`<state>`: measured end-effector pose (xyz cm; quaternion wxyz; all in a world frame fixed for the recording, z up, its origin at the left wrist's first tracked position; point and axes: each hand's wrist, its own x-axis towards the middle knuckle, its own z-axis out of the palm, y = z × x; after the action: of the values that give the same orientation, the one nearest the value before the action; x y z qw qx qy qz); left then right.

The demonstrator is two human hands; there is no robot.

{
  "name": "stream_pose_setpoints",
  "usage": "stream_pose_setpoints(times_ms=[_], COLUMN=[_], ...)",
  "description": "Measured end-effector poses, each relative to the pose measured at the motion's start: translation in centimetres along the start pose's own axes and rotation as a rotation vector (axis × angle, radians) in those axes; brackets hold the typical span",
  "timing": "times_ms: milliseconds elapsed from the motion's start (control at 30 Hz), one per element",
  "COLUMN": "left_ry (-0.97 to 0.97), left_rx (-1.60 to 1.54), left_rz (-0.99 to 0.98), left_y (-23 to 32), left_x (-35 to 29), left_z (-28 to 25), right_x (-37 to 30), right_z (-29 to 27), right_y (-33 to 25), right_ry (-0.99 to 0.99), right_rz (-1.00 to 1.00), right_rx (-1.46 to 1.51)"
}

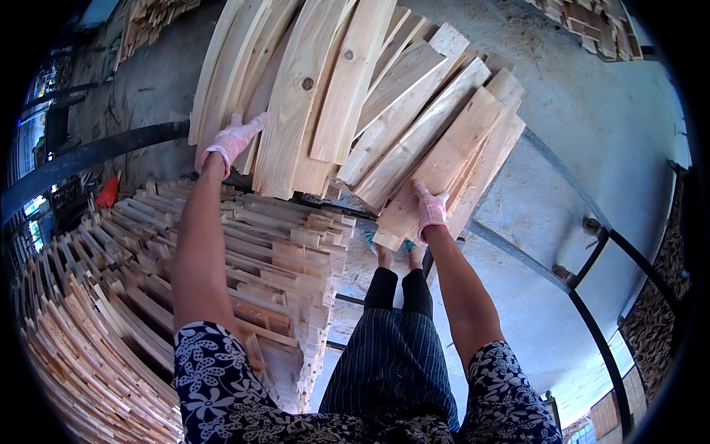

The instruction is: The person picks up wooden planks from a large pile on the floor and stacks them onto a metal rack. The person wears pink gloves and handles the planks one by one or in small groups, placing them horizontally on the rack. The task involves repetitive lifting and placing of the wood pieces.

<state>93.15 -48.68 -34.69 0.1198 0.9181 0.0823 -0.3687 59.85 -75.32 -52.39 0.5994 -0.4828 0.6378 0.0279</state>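
Observation:
Long pale wooden planks (292,111) lie fanned out in front of me, some overlapping. My left hand (235,140), in a pink-and-white knit glove, rests against the near part of the planks on the left, its thumb and a finger spread apart. At the lower right of the pile, my right hand (431,207), gloved alike, grips the near end of a wooden plank (447,155). Its thumb lies on top of the wood, and the other fingers are partly hidden.
A large stack of planks (244,288) fills the lower left beside my legs. Dark metal bars (96,157) cross at left and right. A red object (108,192) is at far left. More wood piles (592,26) stand at the top edges, on the grey concrete floor (592,133).

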Motion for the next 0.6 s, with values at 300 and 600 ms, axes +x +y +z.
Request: stream_pose_setpoints(times_ms=[300,600], left_ry=[-0.21,-0.251], left_rx=[-0.388,-0.13], left_rz=[0.064,0.104], left_y=[-0.5,0.4], left_x=[1.4,-1.8], left_z=[0.1,-1.8], right_x=[-1.5,-10.1], right_z=[-1.8,0.1], right_y=[-0.8,-8.7], right_ry=[0.131,-0.442], right_rz=[-0.11,-0.185], right_rx=[-0.143,0.165])
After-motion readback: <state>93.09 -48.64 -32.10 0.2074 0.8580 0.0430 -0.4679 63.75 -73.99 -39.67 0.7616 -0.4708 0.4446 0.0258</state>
